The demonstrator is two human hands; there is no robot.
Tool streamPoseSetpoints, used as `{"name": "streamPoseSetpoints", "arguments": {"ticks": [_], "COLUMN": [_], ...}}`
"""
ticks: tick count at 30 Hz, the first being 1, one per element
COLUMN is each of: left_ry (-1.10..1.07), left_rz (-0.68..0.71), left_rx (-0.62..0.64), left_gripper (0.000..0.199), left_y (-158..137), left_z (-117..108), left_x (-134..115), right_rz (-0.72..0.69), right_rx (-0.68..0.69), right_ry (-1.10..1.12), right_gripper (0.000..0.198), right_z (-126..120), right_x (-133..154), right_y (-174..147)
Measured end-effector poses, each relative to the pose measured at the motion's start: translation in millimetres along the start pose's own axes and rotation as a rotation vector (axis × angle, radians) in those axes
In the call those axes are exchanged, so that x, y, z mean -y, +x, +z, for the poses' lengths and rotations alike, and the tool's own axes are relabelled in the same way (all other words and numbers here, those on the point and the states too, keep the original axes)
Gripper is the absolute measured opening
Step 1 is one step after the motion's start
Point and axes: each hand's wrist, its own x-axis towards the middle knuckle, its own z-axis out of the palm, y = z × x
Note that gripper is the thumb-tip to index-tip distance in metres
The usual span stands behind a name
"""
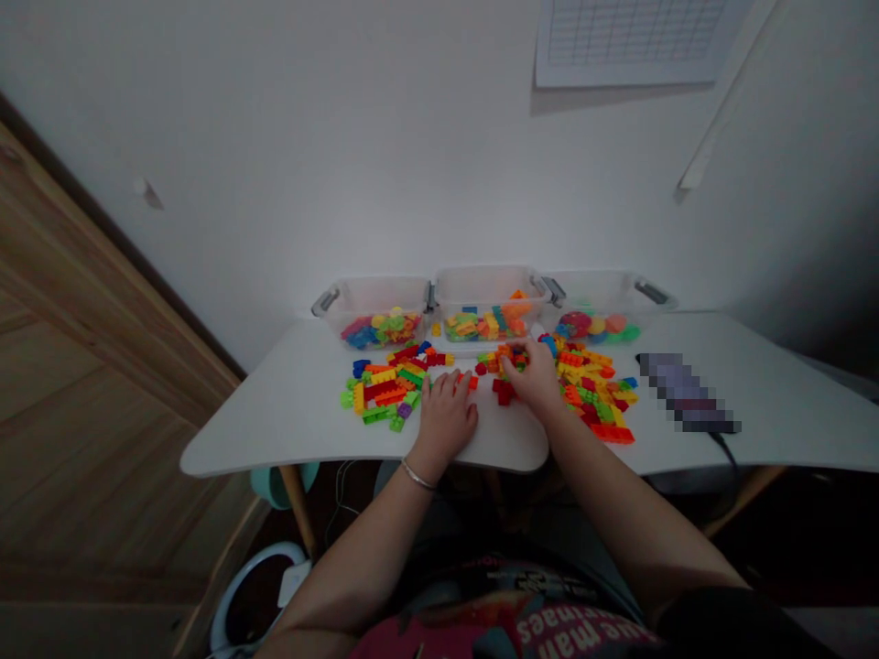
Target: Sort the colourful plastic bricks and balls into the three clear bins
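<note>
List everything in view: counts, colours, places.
Table: 1, white, centre
Bins: 3, clear, table's back
Binned pieces: many, multicoloured, inside bins
Loose bricks: many, multicoloured, tabletop
Device: 1, dark, pixelated, right tabletop
Cable: 1, dark, by device
Wall: 1, white, behind
Gridded paper: 1, white, wall
Wooden panel: 1, brown, left
Ring-shaped object: 1, pale, lower left
Unclear object: 1, turquoise, below table
Bracelet: 1, silvery, left wrist
Shirt: 1, multicoloured, bottom
Left hand: 1, bare, near bricks
Right hand: 1, bare, at bricks
</note>
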Motion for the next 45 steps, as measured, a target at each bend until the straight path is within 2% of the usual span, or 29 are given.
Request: {"name": "streamPoseSetpoints", "arguments": {"ticks": [5, 9, 13, 15, 20, 26, 31, 34, 37, 41, 45], "left_ry": [0.013, 0.012, 0.002, -0.001, -0.006, -0.006, 0.001, 0.006, 0.011, 0.013, 0.016], "left_rz": [0.005, 0.01, 0.005, -0.002, -0.008, -0.008, -0.014, -0.009, -0.005, -0.008, -0.004], "left_rx": [0.02, 0.03, 0.029, 0.024, 0.026, 0.024, 0.016, 0.019, 0.029, 0.038, 0.029], "left_gripper": [0.043, 0.042, 0.041, 0.042, 0.042, 0.042, 0.042, 0.042, 0.042, 0.041, 0.041], "left_y": [-0.9, -1.2, -1.3, -1.4, -1.3, -0.7, -0.2, 0.3, 0.8, 1.5, 2.3], "left_z": [-1.3, -1.3, -1.9, -2.5, -3.4, -3.4, -1.7, -1.7, -2.7, -4.0, -3.0], "left_x": [0.0, 0.6, 1.0, 0.8, 0.2, 0.2, 0.9, 0.8, 0.4, -0.3, -0.4], "right_rz": [0.03, 0.039, 0.175, 0.216, 0.18, 0.15, 0.118, 0.171, 0.159, 0.102, 0.065], "right_rx": [-0.163, -0.142, -0.029, 0.002, -0.005, -0.01, 0.092, -0.021, -0.14, 0.035, 0.249], "right_ry": [0.053, 0.007, -0.059, -0.123, -0.231, -0.195, -0.041, 0.067, 0.05, -0.114, -0.307], "right_gripper": [0.028, 0.029, 0.029, 0.03, 0.032, 0.031, 0.031, 0.033, 0.031, 0.028, 0.044], "right_z": [-21.1, -22.2, -10.9, -6.3, -2.3, 0.2, -8.2, -17.0, -20.6, -11.8, 4.0], "right_x": [-0.9, -7.8, -16.2, -18.3, -17.4, -20.2, -26.3, -29.7, -30.7, -28.4, -23.2], "right_y": [65.3, 106.8, 118.4, 117.2, 112.0, 110.5, 113.4, 103.1, 78.7, 37.6, 6.6]}}
